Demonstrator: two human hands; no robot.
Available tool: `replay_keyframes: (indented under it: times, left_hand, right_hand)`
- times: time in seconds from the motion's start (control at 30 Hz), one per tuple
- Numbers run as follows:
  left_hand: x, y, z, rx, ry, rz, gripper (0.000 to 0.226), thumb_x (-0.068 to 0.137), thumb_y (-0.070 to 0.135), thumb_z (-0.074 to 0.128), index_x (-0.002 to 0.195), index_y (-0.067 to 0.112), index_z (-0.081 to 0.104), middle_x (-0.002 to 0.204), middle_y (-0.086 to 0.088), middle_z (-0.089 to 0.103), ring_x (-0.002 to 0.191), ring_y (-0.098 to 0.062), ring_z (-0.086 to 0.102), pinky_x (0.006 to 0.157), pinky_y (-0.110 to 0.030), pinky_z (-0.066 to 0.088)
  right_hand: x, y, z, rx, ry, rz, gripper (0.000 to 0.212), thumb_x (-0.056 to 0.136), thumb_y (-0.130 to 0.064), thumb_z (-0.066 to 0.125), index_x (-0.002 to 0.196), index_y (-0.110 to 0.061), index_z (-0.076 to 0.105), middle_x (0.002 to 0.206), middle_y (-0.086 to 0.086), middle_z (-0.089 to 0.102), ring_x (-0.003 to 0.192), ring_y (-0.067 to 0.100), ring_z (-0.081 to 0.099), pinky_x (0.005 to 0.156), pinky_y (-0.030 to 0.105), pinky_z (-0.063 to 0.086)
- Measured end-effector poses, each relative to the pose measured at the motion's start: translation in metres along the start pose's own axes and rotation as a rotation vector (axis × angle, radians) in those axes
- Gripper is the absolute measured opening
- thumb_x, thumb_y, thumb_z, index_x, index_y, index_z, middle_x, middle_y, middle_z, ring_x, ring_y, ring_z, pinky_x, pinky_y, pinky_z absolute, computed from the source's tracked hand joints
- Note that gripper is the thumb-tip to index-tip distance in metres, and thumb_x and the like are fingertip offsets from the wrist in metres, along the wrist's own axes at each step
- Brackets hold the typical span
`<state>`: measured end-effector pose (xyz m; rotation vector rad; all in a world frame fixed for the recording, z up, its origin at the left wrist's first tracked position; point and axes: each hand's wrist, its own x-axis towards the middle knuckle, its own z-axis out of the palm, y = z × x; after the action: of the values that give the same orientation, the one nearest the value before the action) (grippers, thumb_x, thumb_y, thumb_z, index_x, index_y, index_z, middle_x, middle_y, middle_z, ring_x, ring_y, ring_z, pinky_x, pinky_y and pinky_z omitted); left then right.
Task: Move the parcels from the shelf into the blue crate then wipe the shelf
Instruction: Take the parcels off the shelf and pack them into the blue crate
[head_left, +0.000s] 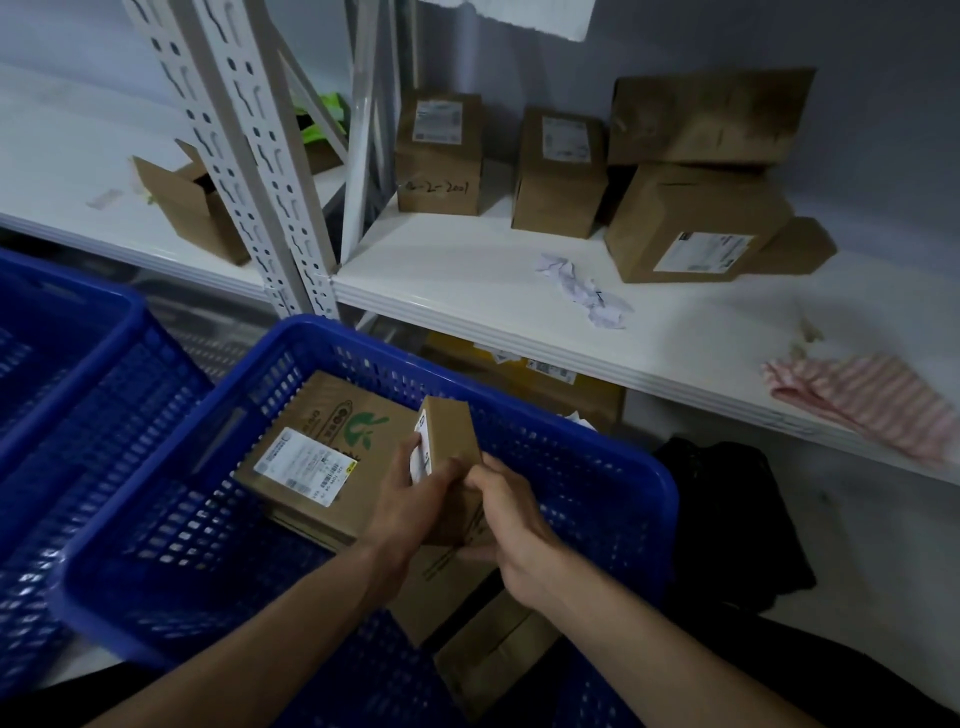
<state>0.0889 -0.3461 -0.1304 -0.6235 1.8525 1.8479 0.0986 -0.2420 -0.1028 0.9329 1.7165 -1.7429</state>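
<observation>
Both my hands hold a small brown parcel (451, 434) upright inside the blue crate (613, 462). My left hand (413, 499) grips its labelled left side and my right hand (506, 512) grips its right side. A flat parcel with a white label (322, 457) lies in the crate beside it, with more cardboard under my hands. On the white shelf (467, 270) stand several brown parcels: one with handwriting (439, 156), a second (561, 174), and a large one (691, 223) with another box on top (711, 117). A pink striped cloth (862, 400) lies at the shelf's right edge.
Crumpled white paper (582, 291) lies on the shelf's middle. A second blue crate (57, 338) sits to the left. White slotted uprights (244, 156) divide the shelving, with an open carton (192, 202) on the left bay. Boxes and a dark bundle (727, 514) lie below the shelf.
</observation>
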Motion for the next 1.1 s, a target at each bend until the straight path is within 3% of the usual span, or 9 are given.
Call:
replay_keyframes:
  times: [0.07, 0.13, 0.2, 0.43, 0.53, 0.67, 0.83, 0.97, 1.1]
  left_hand:
    - [0.004, 0.0, 0.002, 0.051, 0.035, 0.018, 0.054, 0.092, 0.029, 0.066, 0.14, 0.035, 0.043, 0.11, -0.003, 0.065, 0.086, -0.012, 0.065, 0.054, -0.021, 0.052]
    - [0.01, -0.002, 0.004, 0.07, 0.074, 0.023, 0.059, 0.089, 0.031, 0.068, 0.142, 0.036, 0.041, 0.118, -0.006, 0.062, 0.089, -0.013, 0.065, 0.055, -0.023, 0.053]
    - [0.014, -0.004, 0.006, 0.073, 0.093, 0.026, 0.062, 0.087, 0.031, 0.069, 0.141, 0.037, 0.04, 0.119, -0.005, 0.061, 0.091, -0.016, 0.066, 0.06, -0.027, 0.057]
    - [0.03, -0.013, 0.013, 0.057, 0.121, -0.013, 0.067, 0.081, 0.032, 0.072, 0.136, 0.045, 0.037, 0.116, -0.006, 0.059, 0.092, -0.023, 0.066, 0.066, -0.038, 0.062]
    - [0.034, -0.017, 0.013, 0.085, 0.13, -0.018, 0.066, 0.075, 0.036, 0.076, 0.127, 0.049, 0.037, 0.112, -0.009, 0.062, 0.091, -0.027, 0.069, 0.068, -0.044, 0.063]
    - [0.036, -0.021, 0.008, 0.082, 0.13, -0.053, 0.066, 0.077, 0.033, 0.08, 0.126, 0.037, 0.034, 0.105, -0.005, 0.059, 0.087, -0.024, 0.069, 0.069, -0.039, 0.063]
    - [0.043, -0.03, 0.0, 0.122, 0.168, -0.085, 0.072, 0.067, 0.043, 0.082, 0.121, 0.039, 0.035, 0.119, -0.014, 0.056, 0.096, -0.031, 0.068, 0.062, -0.036, 0.063]
    - [0.047, -0.039, -0.004, 0.245, 0.163, -0.05, 0.073, 0.052, 0.054, 0.075, 0.11, 0.047, 0.032, 0.122, -0.014, 0.052, 0.103, -0.034, 0.063, 0.065, -0.04, 0.063]
    - [0.056, -0.05, -0.011, 0.351, 0.156, -0.003, 0.075, 0.039, 0.057, 0.074, 0.102, 0.052, 0.032, 0.118, -0.012, 0.049, 0.105, -0.037, 0.06, 0.068, -0.048, 0.062]
  right_hand:
    - [0.002, -0.001, -0.002, 0.014, 0.008, 0.008, 0.047, 0.098, -0.021, 0.048, 0.144, -0.029, 0.043, 0.096, -0.01, 0.058, 0.08, 0.007, 0.055, 0.089, 0.043, 0.057]
    - [0.005, -0.002, -0.001, 0.021, 0.003, 0.001, 0.051, 0.099, -0.017, 0.046, 0.148, -0.03, 0.041, 0.118, -0.003, 0.058, 0.087, 0.009, 0.056, 0.083, 0.038, 0.058]
    - [0.007, -0.004, 0.001, 0.029, 0.014, -0.009, 0.051, 0.1, -0.014, 0.045, 0.148, -0.031, 0.04, 0.123, -0.003, 0.054, 0.095, 0.013, 0.057, 0.08, 0.035, 0.058]
    - [0.013, -0.007, 0.001, 0.085, 0.07, -0.002, 0.051, 0.099, -0.01, 0.045, 0.146, -0.031, 0.041, 0.141, 0.006, 0.051, 0.104, 0.02, 0.055, 0.089, 0.043, 0.057]
    - [0.014, -0.004, 0.0, 0.088, 0.074, -0.012, 0.051, 0.1, -0.01, 0.045, 0.146, -0.03, 0.041, 0.141, 0.007, 0.052, 0.105, 0.02, 0.056, 0.089, 0.042, 0.056]
    - [0.014, -0.004, -0.001, 0.067, 0.075, -0.005, 0.052, 0.098, -0.007, 0.045, 0.146, -0.027, 0.043, 0.139, 0.007, 0.055, 0.103, 0.018, 0.057, 0.084, 0.035, 0.055]
    - [0.017, -0.003, -0.001, 0.049, 0.097, 0.002, 0.047, 0.097, -0.004, 0.044, 0.14, -0.021, 0.051, 0.115, 0.003, 0.055, 0.081, 0.007, 0.051, 0.092, 0.036, 0.052]
    - [0.016, -0.003, 0.0, 0.05, 0.08, 0.024, 0.042, 0.095, -0.004, 0.047, 0.133, -0.019, 0.057, 0.127, 0.009, 0.06, 0.098, 0.018, 0.056, 0.085, 0.034, 0.051]
    - [0.017, -0.001, 0.0, 0.038, 0.099, 0.012, 0.042, 0.094, -0.002, 0.045, 0.13, -0.018, 0.059, 0.119, 0.009, 0.061, 0.098, 0.02, 0.058, 0.082, 0.034, 0.053]
